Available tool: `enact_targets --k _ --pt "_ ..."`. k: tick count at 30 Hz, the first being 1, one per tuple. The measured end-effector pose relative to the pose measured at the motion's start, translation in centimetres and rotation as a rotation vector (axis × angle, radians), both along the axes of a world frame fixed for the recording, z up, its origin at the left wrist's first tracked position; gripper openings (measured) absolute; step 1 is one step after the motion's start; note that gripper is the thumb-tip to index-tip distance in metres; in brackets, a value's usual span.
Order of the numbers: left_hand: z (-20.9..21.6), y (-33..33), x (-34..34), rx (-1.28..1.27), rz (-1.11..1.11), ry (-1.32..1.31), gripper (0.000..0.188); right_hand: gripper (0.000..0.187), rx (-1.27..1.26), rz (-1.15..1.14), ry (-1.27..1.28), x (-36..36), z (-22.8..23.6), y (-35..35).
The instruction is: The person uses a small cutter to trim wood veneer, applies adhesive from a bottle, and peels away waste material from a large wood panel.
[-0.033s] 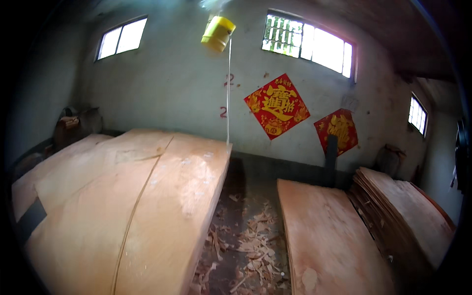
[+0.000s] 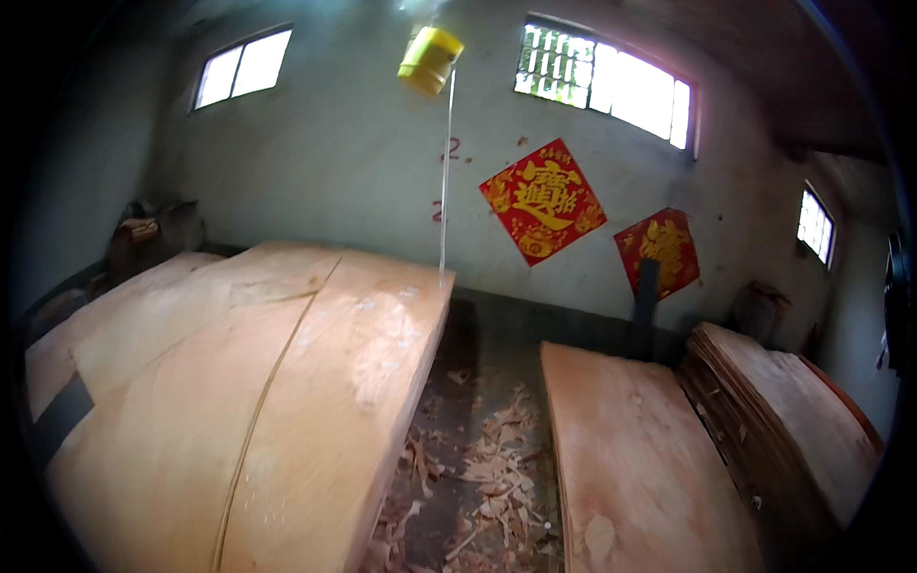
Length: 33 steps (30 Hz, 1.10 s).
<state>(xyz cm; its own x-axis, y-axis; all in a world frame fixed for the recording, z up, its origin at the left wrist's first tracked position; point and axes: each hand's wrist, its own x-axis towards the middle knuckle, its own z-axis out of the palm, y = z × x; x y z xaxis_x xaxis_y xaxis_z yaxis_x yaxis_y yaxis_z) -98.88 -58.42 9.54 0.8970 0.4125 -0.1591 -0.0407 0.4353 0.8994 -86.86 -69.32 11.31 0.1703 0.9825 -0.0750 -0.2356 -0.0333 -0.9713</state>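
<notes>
Neither of my hands shows in the head view. Broad, pale wood veneer sheets (image 2: 353, 363) lie piled on the left, with a narrow dark seam (image 2: 263, 411) running lengthwise between two of them. On the right is a lower stack of reddish-brown wood sheets (image 2: 635, 444). A third stack of thin wood sheets (image 2: 783, 392), its layered edges showing, stands farther right. A dark flat piece (image 2: 61, 420) lies against the left pile's outer edge.
Torn veneer scraps (image 2: 501, 468) litter the floor between the stacks. A yellow bucket (image 2: 431, 60) hangs high up, a white cord (image 2: 449, 172) dropping beside it to the left pile's far corner. A dark upright post (image 2: 646, 291) stands behind the right stack.
My view has shifted very slightly, so the wall and the stacks sit a little higher in the picture. Nothing in the room has visibly moved.
</notes>
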Motion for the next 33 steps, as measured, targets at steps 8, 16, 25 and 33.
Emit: enact_targets --k 8,16,25,33 --pt "-0.3 -3.6 -15.0 0.369 -0.043 0.295 0.018 0.039 -0.164 -0.168 -0.093 -15.0 -2.6 -5.2" --pt "0.3 -2.3 -29.1 0.11 -0.325 0.26 0.022 0.05 -0.167 -0.182 -0.103 -28.0 -2.5 -5.1" --pt "-2.3 -0.4 -47.9 -0.059 -0.064 0.067 0.016 0.044 -0.36 0.105 0.212 -44.4 -3.3 0.8" --pt "-0.1 2.0 -52.7 0.371 0.087 0.074 0.009 0.055 -0.263 0.04 0.31 -49.9 -0.6 3.1"
